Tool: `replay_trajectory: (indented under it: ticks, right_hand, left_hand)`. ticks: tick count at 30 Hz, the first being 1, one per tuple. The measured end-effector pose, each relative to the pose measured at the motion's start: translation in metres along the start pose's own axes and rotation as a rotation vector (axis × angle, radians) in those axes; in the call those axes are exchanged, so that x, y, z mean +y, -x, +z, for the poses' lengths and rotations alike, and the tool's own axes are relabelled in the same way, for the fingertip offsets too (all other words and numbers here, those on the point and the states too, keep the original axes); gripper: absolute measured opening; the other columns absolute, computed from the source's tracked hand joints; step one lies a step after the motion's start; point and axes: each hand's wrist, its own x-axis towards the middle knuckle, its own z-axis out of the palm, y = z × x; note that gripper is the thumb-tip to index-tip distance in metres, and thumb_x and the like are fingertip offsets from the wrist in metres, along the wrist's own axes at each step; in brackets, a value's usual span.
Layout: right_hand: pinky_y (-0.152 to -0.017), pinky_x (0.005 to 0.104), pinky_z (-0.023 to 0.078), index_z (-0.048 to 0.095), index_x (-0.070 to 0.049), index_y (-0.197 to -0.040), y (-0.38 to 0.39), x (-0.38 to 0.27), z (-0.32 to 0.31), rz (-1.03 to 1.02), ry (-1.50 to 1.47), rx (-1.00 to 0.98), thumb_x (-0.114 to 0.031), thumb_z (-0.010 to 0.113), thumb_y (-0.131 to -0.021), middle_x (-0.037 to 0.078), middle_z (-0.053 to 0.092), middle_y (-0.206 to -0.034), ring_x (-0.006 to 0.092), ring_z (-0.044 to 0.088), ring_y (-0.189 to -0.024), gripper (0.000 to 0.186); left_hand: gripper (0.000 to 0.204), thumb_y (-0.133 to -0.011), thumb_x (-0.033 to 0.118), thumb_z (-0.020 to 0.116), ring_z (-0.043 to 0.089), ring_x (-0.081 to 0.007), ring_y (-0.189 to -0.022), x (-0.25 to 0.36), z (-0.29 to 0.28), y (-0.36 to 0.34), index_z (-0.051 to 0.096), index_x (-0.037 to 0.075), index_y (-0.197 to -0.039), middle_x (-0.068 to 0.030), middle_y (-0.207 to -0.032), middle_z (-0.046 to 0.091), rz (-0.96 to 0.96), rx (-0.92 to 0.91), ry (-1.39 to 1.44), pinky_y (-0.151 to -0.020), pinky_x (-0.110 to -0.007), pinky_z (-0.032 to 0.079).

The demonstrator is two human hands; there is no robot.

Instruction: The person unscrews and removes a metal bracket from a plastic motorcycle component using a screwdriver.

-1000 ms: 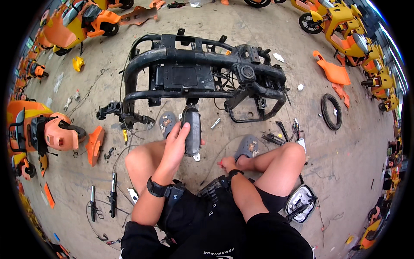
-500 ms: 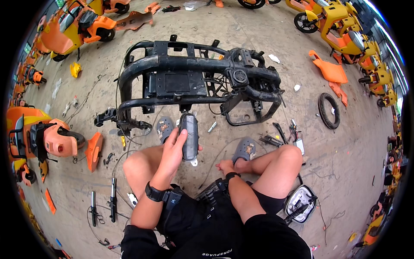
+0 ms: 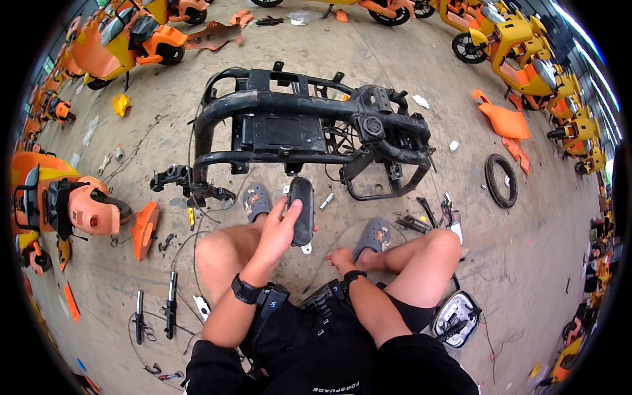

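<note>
My left hand (image 3: 278,228) is closed around a dark, oblong part with rounded ends (image 3: 302,212), perhaps a lamp unit. White tabs stick out at its two ends; the thumb lies on its face. My right hand (image 3: 341,260) hangs by my right shoe (image 3: 373,235), its fingers loosely bent and a little apart, with nothing seen in them. Beyond both hands a bare black scooter frame (image 3: 276,104) lies across the floor. My left shoe (image 3: 256,201) is between the frame and the held part.
Black fork legs (image 3: 172,306) lie at lower left, near an orange panel (image 3: 144,230). To the right are a tire (image 3: 501,181), orange fairing pieces (image 3: 501,118) and a white-lined shell (image 3: 456,319). Yellow-and-orange scooters (image 3: 507,56) stand around the edges. Cables trail over the concrete floor.
My left hand has shifted slightly right with the oblong part, whose face now looks darker and turned. The view has moved a little. My right hand stays by the shoe.
</note>
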Motion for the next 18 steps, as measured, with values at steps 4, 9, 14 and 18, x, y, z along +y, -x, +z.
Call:
replay_trajectory:
  ticks: [4,9,14,18]
  right_hand:
    - [-0.044,0.0317,0.043,0.066,0.0,-0.103,0.032,-0.037,-0.008,-0.103,-0.117,-0.068,-0.024,0.053,-0.091,0.009,0.072,-0.076,0.016,0.063,-0.053,0.03]
    - [-0.039,0.0268,0.038,0.063,0.0,-0.102,0.1,-0.09,-0.049,-0.259,-0.306,-0.199,-0.022,0.054,-0.093,0.01,0.072,-0.084,0.013,0.055,-0.047,0.026]
    - [-0.04,0.0218,0.034,0.06,0.001,-0.105,0.191,-0.127,-0.113,-0.353,-0.418,-0.331,-0.019,0.052,-0.096,0.008,0.065,-0.074,0.0102,0.05,-0.046,0.023]
    - [-0.04,0.0204,0.03,0.059,0.002,-0.103,0.241,-0.137,-0.148,-0.404,-0.46,-0.43,-0.016,0.051,-0.098,0.006,0.06,-0.069,0.0083,0.046,-0.045,0.02]
  left_hand:
    - [0.035,-0.101,0.027,0.049,0.068,-0.0197,-0.076,-0.013,-0.006,-0.006,0.049,-0.002,-0.121,-0.0114,-0.093,0.064,0.024,0.016,0.044,-0.059,-0.027,0.052]
    - [0.038,-0.1,0.028,0.052,0.068,-0.0175,-0.078,-0.021,-0.012,-0.011,0.046,-0.001,-0.125,-0.0104,-0.093,0.065,-0.014,0.094,-0.021,-0.062,-0.026,0.052]
    - [0.048,-0.1,0.029,0.053,0.065,-0.0152,-0.082,-0.021,-0.012,-0.011,0.037,0.001,-0.135,-0.0097,-0.092,0.065,-0.012,0.176,-0.036,-0.067,-0.025,0.05]
    - [0.051,-0.099,0.03,0.053,0.063,-0.0148,-0.085,-0.024,-0.011,-0.009,0.037,0.001,-0.137,-0.0113,-0.098,0.065,-0.023,0.212,-0.055,-0.071,-0.027,0.049]
